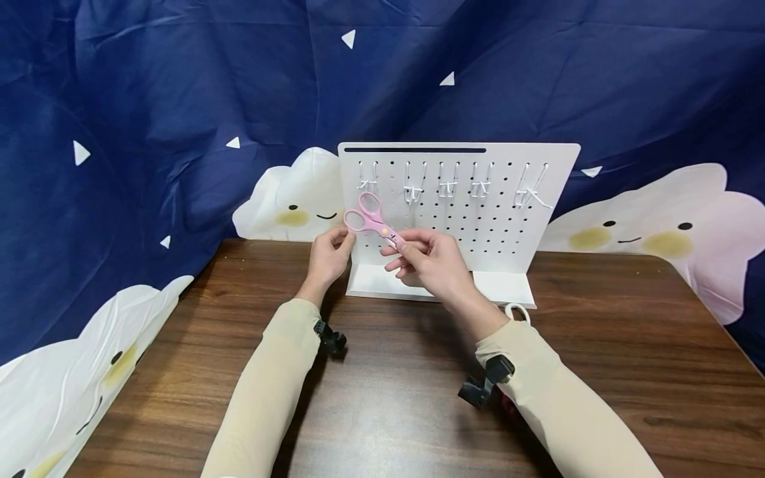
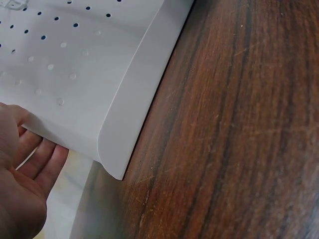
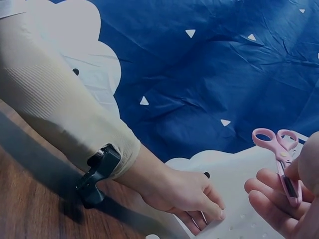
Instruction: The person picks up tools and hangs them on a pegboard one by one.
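Note:
Pink scissors (image 1: pixel 373 221) are pinched at their blade end between the thumb and fingers of my right hand (image 1: pixel 439 262), with the two handle loops pointing up and left. They overlap the left part of a white pegboard (image 1: pixel 499 222) in the head view. My left hand (image 1: pixel 329 255) grips the pegboard's left edge, its thumb on the front face and the other fingers behind, as the left wrist view shows. In the right wrist view, the scissors (image 3: pixel 280 154) stand handles up, their blades lying along the curled fingers.
Several white wire hooks (image 1: pixel 448 189) hang in a row along the pegboard's upper part. The board stands on its white base (image 1: pixel 502 287) on a brown wooden table (image 1: pixel 382 411). A white loop (image 1: pixel 518 311) shows beside my right forearm. Behind hangs a blue cloth (image 1: pixel 382 86) with clouds.

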Demonstrator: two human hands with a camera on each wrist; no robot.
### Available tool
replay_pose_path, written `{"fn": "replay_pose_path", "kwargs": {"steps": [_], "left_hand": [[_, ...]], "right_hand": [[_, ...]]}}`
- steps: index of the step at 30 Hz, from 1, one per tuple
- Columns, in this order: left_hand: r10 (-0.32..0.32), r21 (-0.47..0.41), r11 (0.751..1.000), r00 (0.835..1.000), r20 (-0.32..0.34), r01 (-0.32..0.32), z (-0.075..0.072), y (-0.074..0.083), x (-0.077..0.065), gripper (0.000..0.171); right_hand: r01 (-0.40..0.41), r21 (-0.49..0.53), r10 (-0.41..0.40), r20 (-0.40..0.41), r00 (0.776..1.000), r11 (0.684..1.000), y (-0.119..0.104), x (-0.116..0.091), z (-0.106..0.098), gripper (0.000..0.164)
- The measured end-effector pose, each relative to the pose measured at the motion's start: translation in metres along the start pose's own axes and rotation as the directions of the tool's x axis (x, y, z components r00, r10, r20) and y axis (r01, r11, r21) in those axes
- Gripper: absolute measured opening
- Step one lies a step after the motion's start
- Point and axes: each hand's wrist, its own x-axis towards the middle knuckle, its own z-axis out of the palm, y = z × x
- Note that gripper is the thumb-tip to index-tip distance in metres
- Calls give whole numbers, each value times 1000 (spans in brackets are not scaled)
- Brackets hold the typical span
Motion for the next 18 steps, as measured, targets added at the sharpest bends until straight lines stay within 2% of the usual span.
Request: {"fn": "replay_pose_path", "kwargs": {"steps": [7, 18], "left_hand": [[1, 4, 1000, 1000, 0, -1, 1, -1, 0, 29], [-5, 22, 1000, 1000, 7, 4, -1, 1, 0, 28]], "right_hand": [[30, -16, -31, -19, 999, 999, -1, 8, 6, 28], [23, 15, -23, -31, 999, 1000, 0, 21, 10, 30]]}}
